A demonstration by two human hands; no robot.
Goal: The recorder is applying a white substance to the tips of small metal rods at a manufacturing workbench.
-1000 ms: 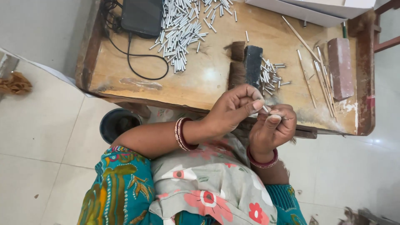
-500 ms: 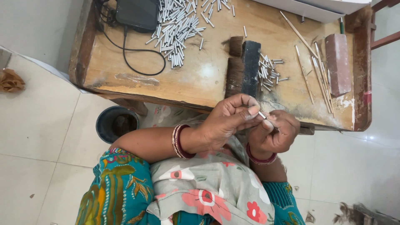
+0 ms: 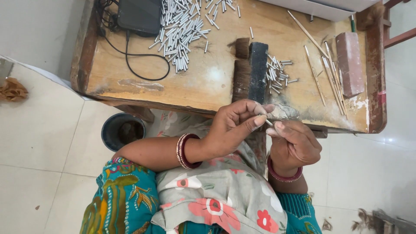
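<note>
Both hands just off the desk's near edge, left grip and right grip pinching a small tube between fingertips, brush beyond

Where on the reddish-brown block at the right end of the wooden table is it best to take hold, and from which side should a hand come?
Probably across its two long sides, near the middle, coming from above. The reddish-brown block lies flat on the wooden table, long and narrow, with its top free. The thin sticks lie close along its left side, so the fingers there should go down carefully.
</note>
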